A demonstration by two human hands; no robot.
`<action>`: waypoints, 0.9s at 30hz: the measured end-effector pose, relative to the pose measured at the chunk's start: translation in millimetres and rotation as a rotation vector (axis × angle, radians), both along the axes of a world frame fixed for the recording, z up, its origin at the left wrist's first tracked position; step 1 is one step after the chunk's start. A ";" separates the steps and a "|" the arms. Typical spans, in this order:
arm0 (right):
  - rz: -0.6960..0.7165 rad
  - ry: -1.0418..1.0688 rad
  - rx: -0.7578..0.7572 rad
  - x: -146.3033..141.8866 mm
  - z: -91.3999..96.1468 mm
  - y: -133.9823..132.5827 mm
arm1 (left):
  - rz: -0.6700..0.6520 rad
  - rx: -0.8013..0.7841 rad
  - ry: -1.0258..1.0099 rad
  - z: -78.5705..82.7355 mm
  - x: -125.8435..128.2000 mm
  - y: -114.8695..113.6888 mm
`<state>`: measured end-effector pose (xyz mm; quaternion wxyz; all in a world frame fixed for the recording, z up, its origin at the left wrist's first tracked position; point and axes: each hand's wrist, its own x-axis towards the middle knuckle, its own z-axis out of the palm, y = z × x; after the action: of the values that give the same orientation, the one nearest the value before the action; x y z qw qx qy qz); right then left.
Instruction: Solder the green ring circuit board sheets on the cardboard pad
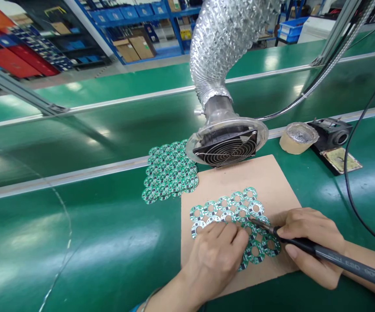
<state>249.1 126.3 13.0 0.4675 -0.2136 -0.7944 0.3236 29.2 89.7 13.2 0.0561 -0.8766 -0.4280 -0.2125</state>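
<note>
Circuit-board panel: a sheet of joined green ring-shaped boards (249, 252) with round holes and small black components; it lies flat on a tan cardboard sheet (255, 173), partly hidden under the left hand.
Left hand (215, 255): palm down over the panel's near-left part, fingers bent and close together; the fingertips are hidden, so whether they pinch anything cannot be told.
Right hand (314, 242): closed around a soldering iron (353, 262) like a pen, thumb beneath the grip.
Iron's tip: points left over the panel, just beside the left knuckles; contact is too small to tell.
Spare panels: a stack of similar green boards (171, 169) on the green bench (76, 242), beyond the cardboard's left corner.
Fume extractor: a round fan hood (231, 151) on a silver foil duct (226, 43), above the cardboard's far edge.
Far right of bench: a round tan container (294, 145), silvery inside, beside a black iron stand (333, 134) with a yellowish pad (341, 158).
Background: blue shelving (174, 26) and cardboard boxes (141, 47).
</note>
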 end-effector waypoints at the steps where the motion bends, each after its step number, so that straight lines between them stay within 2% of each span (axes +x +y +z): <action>1: 0.004 0.003 0.000 0.2 -0.9 0.0 | 0.002 -0.006 0.003 -0.1 0.2 -0.1; 8: 0.007 0.001 0.029 0.1 -3.4 -0.2 | 0.050 -0.052 0.004 -1.8 2.2 -0.6; 13: 0.003 0.030 0.030 -0.7 0.0 0.7 | 0.104 -0.083 -0.102 -3.7 -0.7 -2.3; 18: -0.083 0.018 -0.063 5.3 10.9 -3.8 | 0.046 -0.321 -0.360 1.5 -6.0 -10.0; 22: -0.169 -0.045 -0.203 15.9 12.0 -17.4 | -0.036 -0.467 -0.458 7.2 -7.6 -14.2; 24: -0.193 -0.066 -0.237 19.1 10.0 -23.1 | -0.029 -0.454 -0.482 7.6 -6.8 -13.9; 27: -0.185 -0.066 -0.195 18.2 8.1 -25.5 | 0.000 -0.365 -0.516 4.5 -5.1 -12.1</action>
<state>267.3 100.8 21.1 0.4460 -0.3412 -0.7509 0.3476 24.1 77.6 17.7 -0.2124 -0.7894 -0.4594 -0.3475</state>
